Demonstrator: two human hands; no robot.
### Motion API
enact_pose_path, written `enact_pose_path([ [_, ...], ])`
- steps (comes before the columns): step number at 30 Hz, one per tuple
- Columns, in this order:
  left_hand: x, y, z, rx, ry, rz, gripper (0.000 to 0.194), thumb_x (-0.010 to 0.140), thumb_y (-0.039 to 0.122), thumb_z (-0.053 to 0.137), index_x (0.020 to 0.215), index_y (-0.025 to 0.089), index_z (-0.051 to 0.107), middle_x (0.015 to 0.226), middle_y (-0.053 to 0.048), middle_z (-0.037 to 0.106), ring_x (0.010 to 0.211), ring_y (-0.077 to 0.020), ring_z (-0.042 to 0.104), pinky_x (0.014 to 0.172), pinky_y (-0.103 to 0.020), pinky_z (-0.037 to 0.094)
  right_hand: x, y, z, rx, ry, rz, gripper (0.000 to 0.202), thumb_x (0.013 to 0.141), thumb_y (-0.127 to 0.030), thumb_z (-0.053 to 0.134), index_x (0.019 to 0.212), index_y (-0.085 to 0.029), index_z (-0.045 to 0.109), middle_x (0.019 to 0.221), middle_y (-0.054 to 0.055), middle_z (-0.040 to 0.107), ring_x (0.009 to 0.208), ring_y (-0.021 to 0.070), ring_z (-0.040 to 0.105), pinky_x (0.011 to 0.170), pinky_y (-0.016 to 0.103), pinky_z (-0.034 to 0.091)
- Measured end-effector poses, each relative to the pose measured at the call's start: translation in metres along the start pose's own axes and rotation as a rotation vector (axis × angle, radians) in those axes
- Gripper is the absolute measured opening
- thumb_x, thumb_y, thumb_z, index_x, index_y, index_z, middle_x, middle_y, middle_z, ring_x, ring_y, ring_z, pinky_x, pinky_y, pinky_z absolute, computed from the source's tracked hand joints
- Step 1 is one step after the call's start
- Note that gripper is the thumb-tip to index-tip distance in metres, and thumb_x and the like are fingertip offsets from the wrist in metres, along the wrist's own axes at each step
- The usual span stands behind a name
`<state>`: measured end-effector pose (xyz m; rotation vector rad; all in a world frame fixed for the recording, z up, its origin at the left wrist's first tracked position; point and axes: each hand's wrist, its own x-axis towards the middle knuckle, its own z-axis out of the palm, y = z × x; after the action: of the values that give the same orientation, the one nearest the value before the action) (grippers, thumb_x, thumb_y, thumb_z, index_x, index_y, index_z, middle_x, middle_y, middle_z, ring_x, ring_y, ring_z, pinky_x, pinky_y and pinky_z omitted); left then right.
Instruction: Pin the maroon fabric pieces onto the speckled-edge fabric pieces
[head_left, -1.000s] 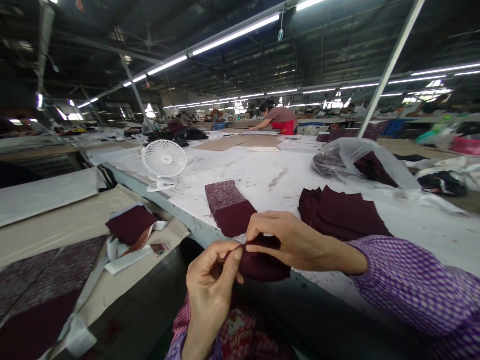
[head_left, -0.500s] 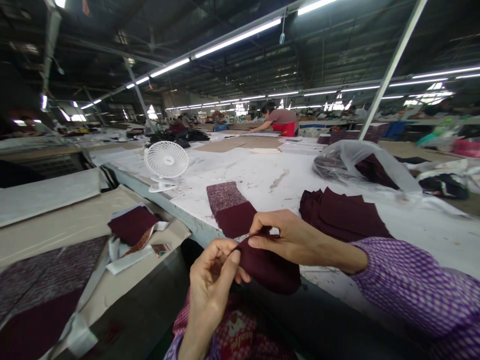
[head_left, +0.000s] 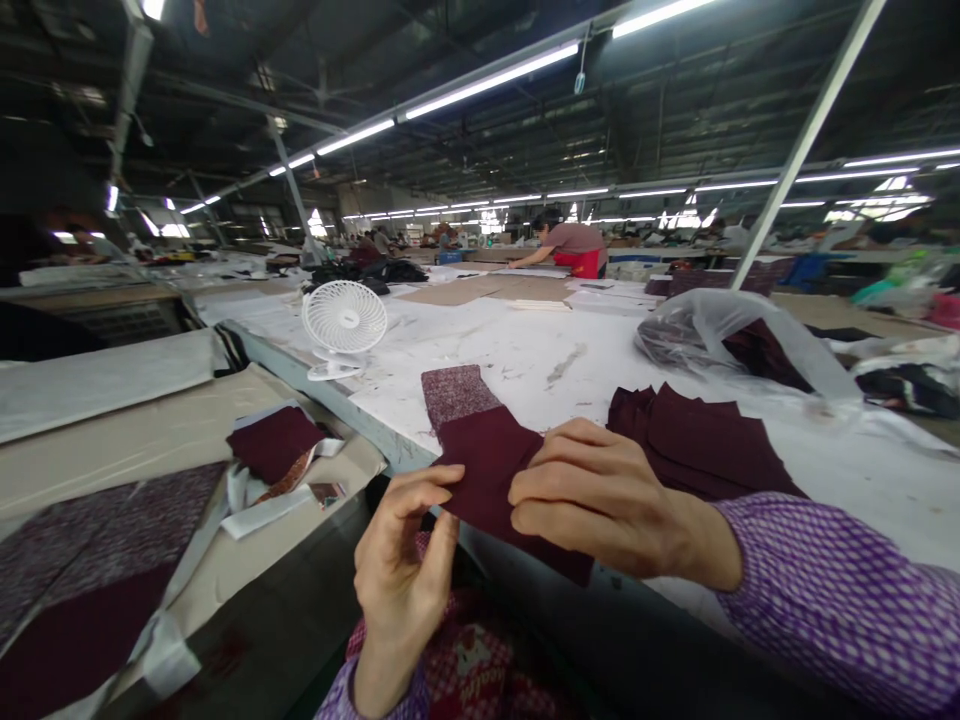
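A maroon fabric piece (head_left: 484, 490) is stretched between my hands at the table's near edge, its lower right corner hanging past that edge. My right hand (head_left: 592, 495) is closed on its right side, fingers bent over the cloth and the thumb hidden. At its left edge, my left hand (head_left: 409, 560) pinches the cloth between thumb and fingertips. Just behind, a speckled maroon-and-white panel (head_left: 457, 390) lies flat on the table, partly covered by the held piece. Right of it, beyond my right hand, rests a stack of maroon fabric pieces (head_left: 712, 440).
A small white fan (head_left: 345, 318) stands on the white-covered table (head_left: 562, 340). Toward the right lies a clear plastic bag (head_left: 697, 325) with dark cloth inside. A lower surface (head_left: 285, 560) at left carries fabric panels and scraps. Farther back, a person (head_left: 574, 245) leans over the table.
The fabric piece has opened out flatter and moved over the speckled panel. My right hand has turned from a fingertip pinch to fingers laid over the cloth. The view has shifted slightly.
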<state>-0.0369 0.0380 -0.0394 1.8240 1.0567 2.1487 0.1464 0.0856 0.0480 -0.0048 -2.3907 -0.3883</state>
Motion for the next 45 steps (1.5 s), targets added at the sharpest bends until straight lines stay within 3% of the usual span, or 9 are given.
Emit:
enact_pose_path([
  [10, 0.004, 0.003, 0.003, -0.047, 0.117, 0.103, 0.028, 0.078, -0.002, 0.057, 0.096, 0.018, 0.053, 0.106, -0.008, 0.064, 0.100, -0.0186, 0.061, 0.079, -0.031, 0.053, 0.000, 0.001, 0.001, -0.070, 0.006, -0.042, 0.018, 0.090, -0.010, 0.042, 0.089, -0.016, 0.058, 0.089, 0.005, 0.067, 0.083, 0.0155, 0.057, 0.074, 0.031, 0.045],
  [16, 0.004, -0.002, 0.000, 0.045, 0.029, 0.190, 0.040, 0.077, 0.002, 0.063, 0.112, 0.020, 0.057, 0.111, -0.008, 0.061, 0.102, -0.0221, 0.059, 0.082, -0.039, 0.052, 0.000, 0.000, 0.002, -0.115, 0.015, -0.060, 0.018, 0.090, -0.010, 0.043, 0.086, -0.015, 0.059, 0.088, 0.004, 0.067, 0.081, 0.0148, 0.058, 0.074, 0.031, 0.045],
  [20, 0.004, 0.004, -0.004, 0.215, -0.026, 0.258, 0.031, 0.077, 0.007, 0.066, 0.103, 0.025, 0.066, 0.103, -0.004, 0.059, 0.094, -0.0179, 0.058, 0.076, -0.033, 0.050, -0.002, 0.003, 0.005, -0.063, -0.007, -0.041, 0.017, 0.091, -0.010, 0.042, 0.089, -0.016, 0.058, 0.090, 0.004, 0.067, 0.082, 0.0136, 0.057, 0.075, 0.030, 0.045],
  [23, 0.005, 0.007, -0.009, 0.277, -0.019, 0.198, 0.023, 0.078, 0.007, 0.065, 0.093, 0.024, 0.068, 0.094, -0.002, 0.058, 0.087, -0.0155, 0.056, 0.072, -0.031, 0.046, -0.003, 0.011, 0.005, 0.095, -0.004, 0.030, 0.009, 0.092, -0.022, 0.048, 0.095, -0.016, 0.054, 0.091, 0.006, 0.065, 0.085, 0.0138, 0.057, 0.076, 0.030, 0.046],
  [26, 0.007, 0.004, -0.011, 0.353, -0.009, 0.119, 0.015, 0.079, 0.009, 0.064, 0.086, 0.022, 0.066, 0.085, -0.001, 0.058, 0.081, -0.0150, 0.054, 0.072, -0.031, 0.043, -0.002, 0.018, 0.004, 0.195, 0.020, 0.151, 0.035, 0.086, -0.041, 0.059, 0.105, -0.013, 0.051, 0.098, 0.011, 0.063, 0.094, 0.0164, 0.057, 0.081, 0.031, 0.047],
  [33, 0.002, -0.003, 0.001, 0.476, -0.168, 0.229, 0.006, 0.081, 0.015, 0.062, 0.080, 0.020, 0.062, 0.077, -0.001, 0.058, 0.075, -0.0166, 0.051, 0.071, -0.032, 0.038, -0.004, 0.002, 0.016, 0.027, -0.304, 0.231, 0.041, 0.091, -0.053, 0.044, 0.101, -0.016, 0.058, 0.089, 0.005, 0.063, 0.082, 0.0150, 0.054, 0.074, 0.029, 0.041],
  [36, 0.000, -0.010, 0.005, 0.494, -0.205, 0.264, 0.003, 0.081, 0.018, 0.061, 0.079, 0.021, 0.061, 0.076, -0.001, 0.060, 0.073, -0.0175, 0.051, 0.071, -0.033, 0.037, -0.007, 0.000, 0.022, -0.041, -0.364, 0.264, 0.050, 0.089, -0.059, 0.042, 0.105, -0.015, 0.058, 0.090, 0.005, 0.062, 0.081, 0.0163, 0.052, 0.073, 0.031, 0.039],
  [41, -0.003, -0.022, 0.007, 0.498, -0.285, 0.288, 0.005, 0.082, 0.025, 0.060, 0.078, 0.022, 0.060, 0.074, 0.000, 0.060, 0.072, -0.0180, 0.052, 0.070, -0.031, 0.036, -0.009, 0.004, 0.018, -0.025, -0.486, 0.240, 0.032, 0.096, -0.039, 0.041, 0.104, -0.015, 0.061, 0.089, 0.003, 0.061, 0.078, 0.0142, 0.052, 0.073, 0.028, 0.039],
  [45, -0.006, -0.027, 0.005, 0.456, -0.329, 0.261, 0.009, 0.083, 0.031, 0.059, 0.080, 0.022, 0.060, 0.075, 0.000, 0.060, 0.075, -0.0174, 0.053, 0.071, -0.030, 0.037, -0.008, 0.009, 0.010, 0.076, -0.563, 0.253, 0.030, 0.094, -0.036, 0.046, 0.105, -0.014, 0.063, 0.089, 0.004, 0.062, 0.081, 0.0136, 0.054, 0.074, 0.025, 0.040],
])
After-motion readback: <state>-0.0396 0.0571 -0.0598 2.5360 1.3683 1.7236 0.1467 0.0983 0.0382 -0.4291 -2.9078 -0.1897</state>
